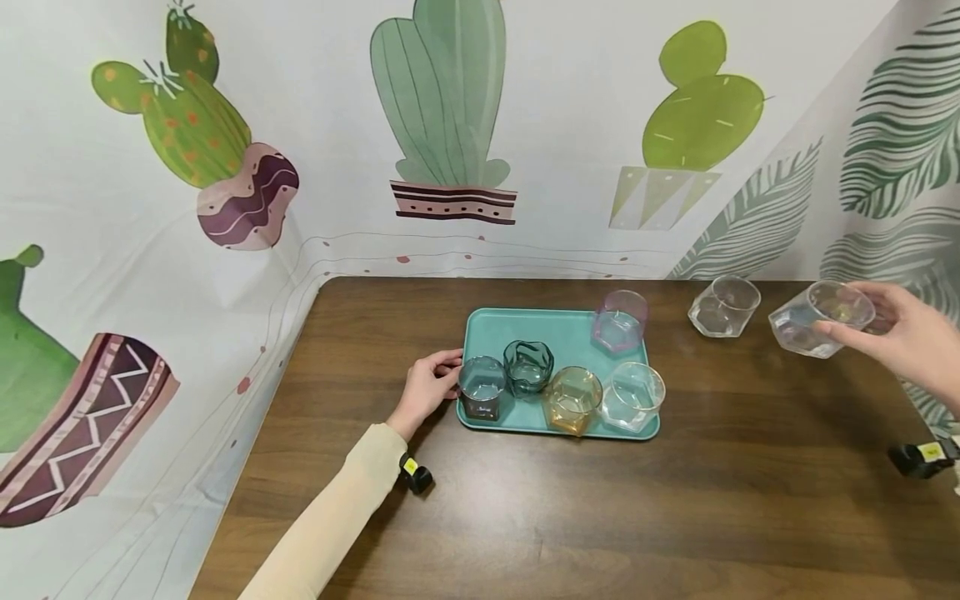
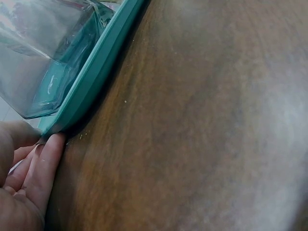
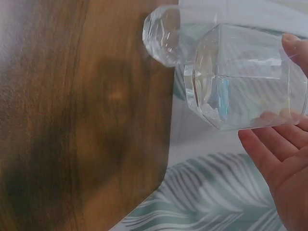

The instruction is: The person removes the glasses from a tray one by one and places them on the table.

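Note:
A clear faceted glass is held tilted above the table's right side by my right hand. In the right wrist view, the thumb and fingers grip this glass near its rim. My left hand pinches the left edge of a teal tray, as the left wrist view also shows at the tray's corner. On the tray's front row stand a grey glass, a dark green wavy glass, an amber glass and a clear glass. A pink-tinted glass stands at its back right.
Another clear glass stands on the wooden table, between the tray and the held glass. A white cloth backdrop printed with cacti and leaves rises behind the table's back edge and along its left side.

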### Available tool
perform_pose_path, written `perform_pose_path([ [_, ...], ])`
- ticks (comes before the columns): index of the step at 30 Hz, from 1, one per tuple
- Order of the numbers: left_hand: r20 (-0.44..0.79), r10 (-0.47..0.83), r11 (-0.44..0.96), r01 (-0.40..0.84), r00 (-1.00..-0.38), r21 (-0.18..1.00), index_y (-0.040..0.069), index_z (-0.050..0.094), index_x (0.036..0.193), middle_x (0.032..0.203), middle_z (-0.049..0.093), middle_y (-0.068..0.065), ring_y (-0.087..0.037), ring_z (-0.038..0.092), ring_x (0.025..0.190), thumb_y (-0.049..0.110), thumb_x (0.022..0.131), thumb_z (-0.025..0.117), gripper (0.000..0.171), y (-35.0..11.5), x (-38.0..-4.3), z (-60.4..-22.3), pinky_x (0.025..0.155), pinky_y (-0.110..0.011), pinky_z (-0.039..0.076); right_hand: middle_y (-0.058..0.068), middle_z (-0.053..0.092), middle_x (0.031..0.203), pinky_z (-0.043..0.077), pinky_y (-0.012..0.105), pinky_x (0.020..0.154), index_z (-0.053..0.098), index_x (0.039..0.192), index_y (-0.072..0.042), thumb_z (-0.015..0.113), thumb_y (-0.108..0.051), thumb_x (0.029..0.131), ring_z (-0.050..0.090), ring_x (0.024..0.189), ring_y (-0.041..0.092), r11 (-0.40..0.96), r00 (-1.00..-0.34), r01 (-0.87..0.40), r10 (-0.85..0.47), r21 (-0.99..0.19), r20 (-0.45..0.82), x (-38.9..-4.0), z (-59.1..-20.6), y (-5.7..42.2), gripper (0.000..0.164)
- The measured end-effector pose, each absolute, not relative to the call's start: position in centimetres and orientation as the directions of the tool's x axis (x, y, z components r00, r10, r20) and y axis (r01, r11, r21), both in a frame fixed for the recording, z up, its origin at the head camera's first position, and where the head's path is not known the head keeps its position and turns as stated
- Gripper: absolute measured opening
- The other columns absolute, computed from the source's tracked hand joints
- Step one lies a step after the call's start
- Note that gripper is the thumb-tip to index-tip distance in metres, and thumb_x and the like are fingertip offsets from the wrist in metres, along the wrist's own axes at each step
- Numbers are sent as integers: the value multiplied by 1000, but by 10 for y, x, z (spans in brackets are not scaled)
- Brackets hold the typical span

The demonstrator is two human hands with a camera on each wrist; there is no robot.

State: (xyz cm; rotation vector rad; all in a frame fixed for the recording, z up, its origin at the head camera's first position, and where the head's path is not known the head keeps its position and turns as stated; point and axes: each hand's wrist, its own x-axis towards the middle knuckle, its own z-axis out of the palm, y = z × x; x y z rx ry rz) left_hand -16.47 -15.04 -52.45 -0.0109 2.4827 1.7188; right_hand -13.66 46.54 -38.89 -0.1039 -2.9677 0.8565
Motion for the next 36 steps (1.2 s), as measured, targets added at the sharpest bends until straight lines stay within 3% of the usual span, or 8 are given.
perform_pose_path([
  [3,-104,60,357,-76,-993,931,8,72,131,111,73,-13,-15,68,83,6,98,72,33,-150,-164,-524,65,-30,66,46,37,148,26,4,57,28,156,11,71,-40,98,58,111,54,853,-996,65,86,-518,16,-145,-392,471,89],
  [6,-103,60,358,-75,-993,931,9,72,131,111,73,-12,-16,69,83,7,98,72,33,-150,-164,-525,65,-30,66,46,41,145,28,5,57,32,154,12,72,-42,98,61,105,44,856,-995,77,95,-511,9,-154,-398,477,88],
  [9,-100,63,354,-72,-993,933,9,73,131,111,73,-12,-16,69,84,7,98,73,33,-150,-165,-525,65,-31,66,47,44,140,49,26,73,34,152,14,71,-43,98,54,110,57,864,-995,80,98,-497,11,-162,-407,481,87],
  [11,-96,64,351,-68,-993,934,9,73,131,110,73,-12,-15,69,83,7,98,73,34,-150,-165,-526,65,-31,66,46,46,139,48,37,77,35,151,14,70,-44,98,61,106,41,869,-994,84,104,-487,13,-166,-413,483,86],
  [16,-91,67,346,-62,-994,936,8,72,131,110,73,-12,-15,69,82,7,97,74,34,-152,-166,-525,64,-31,66,44,50,128,43,43,73,38,146,15,68,-47,98,58,104,43,880,-995,88,102,-466,5,-176,-422,485,84],
  [22,-92,75,347,-61,-993,936,8,72,132,110,73,-13,-16,69,82,7,98,73,34,-152,-164,-523,64,-31,66,47,44,127,45,71,81,28,148,20,61,-49,101,50,107,61,885,-992,127,121,-447,-41,-181,-428,480,90],
  [31,-93,67,352,-64,-993,934,8,72,132,110,73,-12,-15,68,83,5,97,73,35,-152,-165,-524,65,-30,66,45,54,115,46,45,65,35,143,19,66,-45,99,57,96,55,886,-994,99,113,-454,3,-186,-438,480,84],
  [36,-95,68,356,-65,-993,932,8,72,133,110,73,-12,-15,68,83,5,98,72,35,-152,-164,-525,65,-30,66,43,55,112,45,44,63,36,143,20,66,-44,99,58,92,54,889,-994,94,105,-448,1,-188,-442,482,84],
])
